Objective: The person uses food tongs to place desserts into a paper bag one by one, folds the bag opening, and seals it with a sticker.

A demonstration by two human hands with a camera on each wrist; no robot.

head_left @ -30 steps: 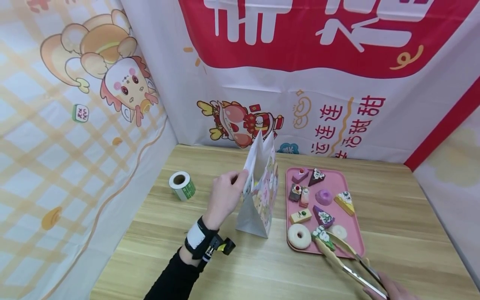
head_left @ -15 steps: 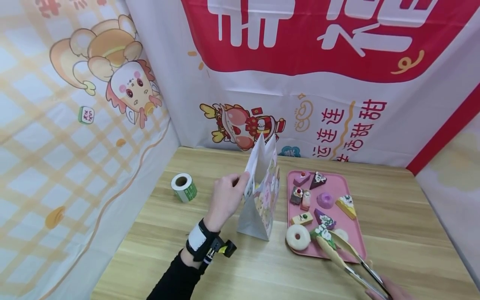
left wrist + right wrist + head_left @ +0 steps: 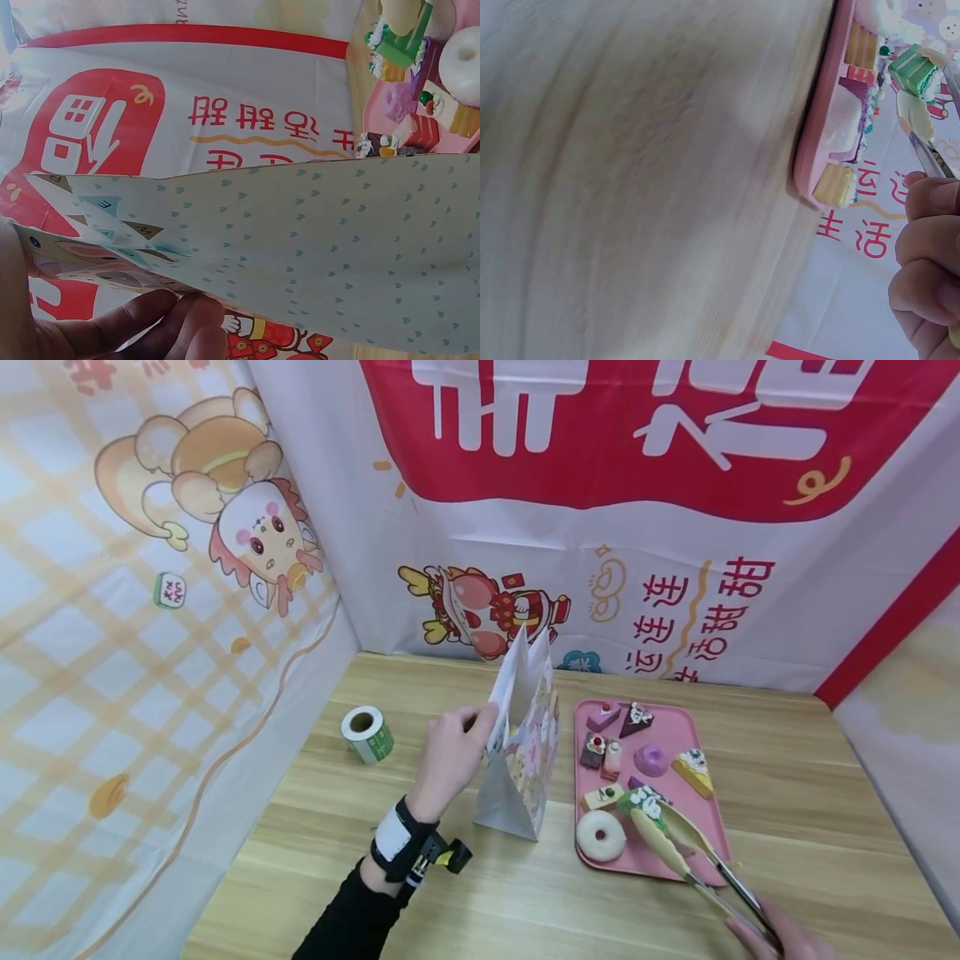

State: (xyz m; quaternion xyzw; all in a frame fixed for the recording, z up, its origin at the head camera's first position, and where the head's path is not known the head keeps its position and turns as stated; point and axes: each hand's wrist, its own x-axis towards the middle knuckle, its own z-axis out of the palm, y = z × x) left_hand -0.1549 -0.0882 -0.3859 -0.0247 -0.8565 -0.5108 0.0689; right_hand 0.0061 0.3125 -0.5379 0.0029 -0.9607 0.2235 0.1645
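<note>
The pink tray (image 3: 671, 727) has little cakes (image 3: 693, 772) and a donut (image 3: 600, 852). The paper bag (image 3: 527, 764) has something yellow (image 3: 513, 729) inside. The left hand (image 3: 450, 756) pinches its edge; the right hand (image 3: 783, 935) grips tongs (image 3: 738, 889) holding a green cake (image 3: 645, 806) over the tray.

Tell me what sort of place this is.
Probably a mock bakery or dessert counter, though I can't be sure: a pink tray of toy-like cakes, serving tongs and a paper bag share a wood-grain table before a printed banner.
</note>
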